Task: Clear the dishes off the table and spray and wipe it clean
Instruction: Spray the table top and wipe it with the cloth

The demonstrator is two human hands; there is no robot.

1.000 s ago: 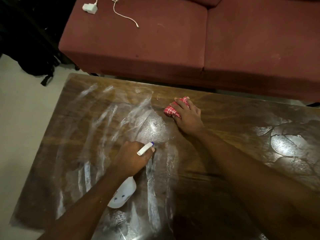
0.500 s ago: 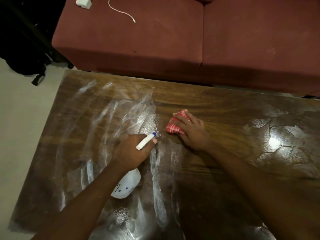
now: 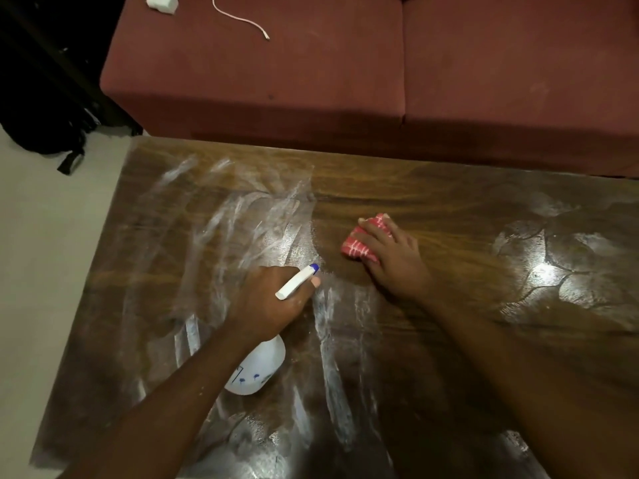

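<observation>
Head view: looking down at a dark wooden table [image 3: 449, 202], with both of the person's bare arms reaching in from the near edge.
Left hand [image 3: 266, 302]: wrapped around the neck of a spray bottle [image 3: 257, 369], fingers curled tight, holding it over the table roughly mid-left.
Spray bottle: white body sticking out under the wrist toward the near side, with some blue marks on it. The white nozzle [image 3: 297, 281] has a blue tip and points far-right, toward the other hand.
Right hand [image 3: 394, 261]: just right of the nozzle, fingers bent over a bunched-up cloth [image 3: 363, 242] and pressing it onto the wood.
Cloth: red with white check lines, wadded small, mostly under the fingers. It's sitting on the tabletop around the middle.
Tabletop: white streaky smears all over the left and near parts. There's a darker, cleaner-looking patch around the cloth, plus blotchy film and a bright glare spot on the right.
Sofa [image 3: 311, 81]: maroon, two seat cushions, right up against the table's far edge.
On the sofa: a white charger plug [image 3: 160, 2] and a loose white cable [image 3: 242, 19], far left.
Floor [image 3: 41, 236]: pale, left of the table, with a black bag [image 3: 45, 108] at the far left.
</observation>
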